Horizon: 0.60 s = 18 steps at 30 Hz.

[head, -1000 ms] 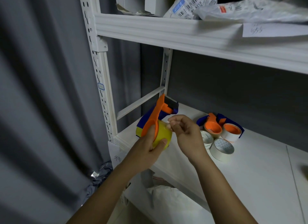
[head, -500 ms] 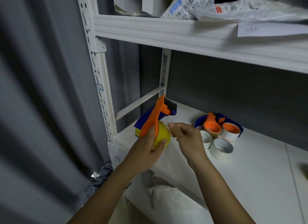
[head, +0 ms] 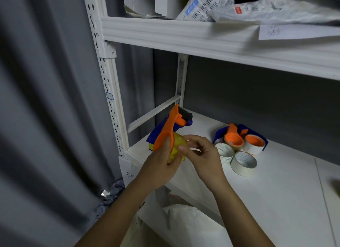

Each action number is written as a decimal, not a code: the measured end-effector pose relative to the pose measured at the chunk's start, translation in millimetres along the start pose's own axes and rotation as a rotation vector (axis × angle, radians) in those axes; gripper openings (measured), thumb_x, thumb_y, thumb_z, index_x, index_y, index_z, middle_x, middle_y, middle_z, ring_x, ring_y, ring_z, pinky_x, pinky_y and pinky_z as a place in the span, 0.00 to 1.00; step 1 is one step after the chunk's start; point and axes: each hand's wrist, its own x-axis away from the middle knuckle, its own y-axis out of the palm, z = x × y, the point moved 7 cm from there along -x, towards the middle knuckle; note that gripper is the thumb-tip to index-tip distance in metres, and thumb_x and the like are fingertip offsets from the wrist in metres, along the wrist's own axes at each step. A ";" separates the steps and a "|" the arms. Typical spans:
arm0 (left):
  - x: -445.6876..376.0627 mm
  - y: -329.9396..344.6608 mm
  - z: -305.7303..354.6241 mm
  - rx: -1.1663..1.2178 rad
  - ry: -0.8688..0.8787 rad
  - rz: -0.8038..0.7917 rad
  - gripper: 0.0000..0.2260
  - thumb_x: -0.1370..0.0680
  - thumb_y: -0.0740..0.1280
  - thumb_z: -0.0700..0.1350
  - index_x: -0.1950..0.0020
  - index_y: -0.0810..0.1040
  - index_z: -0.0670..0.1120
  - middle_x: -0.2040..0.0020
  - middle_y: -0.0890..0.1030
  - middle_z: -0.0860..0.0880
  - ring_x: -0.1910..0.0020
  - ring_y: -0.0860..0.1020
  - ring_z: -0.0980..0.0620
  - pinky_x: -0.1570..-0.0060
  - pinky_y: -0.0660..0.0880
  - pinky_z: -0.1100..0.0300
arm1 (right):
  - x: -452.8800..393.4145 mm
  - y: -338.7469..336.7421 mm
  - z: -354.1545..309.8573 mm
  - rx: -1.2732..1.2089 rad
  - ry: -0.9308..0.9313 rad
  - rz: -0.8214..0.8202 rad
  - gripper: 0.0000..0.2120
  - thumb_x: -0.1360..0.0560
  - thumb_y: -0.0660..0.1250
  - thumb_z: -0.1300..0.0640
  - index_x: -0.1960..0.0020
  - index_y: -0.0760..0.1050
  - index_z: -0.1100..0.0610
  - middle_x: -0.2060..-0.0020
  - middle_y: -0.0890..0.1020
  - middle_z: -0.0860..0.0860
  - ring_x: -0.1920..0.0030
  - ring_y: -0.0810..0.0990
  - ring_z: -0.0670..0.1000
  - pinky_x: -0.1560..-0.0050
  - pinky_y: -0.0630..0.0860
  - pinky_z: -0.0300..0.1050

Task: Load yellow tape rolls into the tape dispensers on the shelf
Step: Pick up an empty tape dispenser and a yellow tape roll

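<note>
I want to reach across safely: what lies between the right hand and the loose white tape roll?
Head view: between the right hand and that white tape roll lies another white roll.

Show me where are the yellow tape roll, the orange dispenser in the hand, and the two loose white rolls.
yellow tape roll (head: 178,149): head view, its side.
orange dispenser (head: 170,127): head view, its arm.
white rolls (head: 243,162): head view, the nearer roll's core.

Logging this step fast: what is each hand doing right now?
Left hand: grips the orange dispenser with its yellow tape roll.
Right hand: pinching at the roll's surface.
</note>
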 end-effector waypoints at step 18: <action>6.2 10.7 -8.7 0.094 0.068 -0.117 0.30 0.25 0.58 0.62 0.26 0.49 0.60 0.37 0.73 0.49 0.45 0.77 0.53 0.46 0.77 0.57 | -27.9 -21.8 -51.2 0.613 -0.360 0.122 0.04 0.24 0.64 0.62 0.57 0.75 0.57 0.59 0.76 0.49 0.56 0.73 0.49 0.58 0.67 0.40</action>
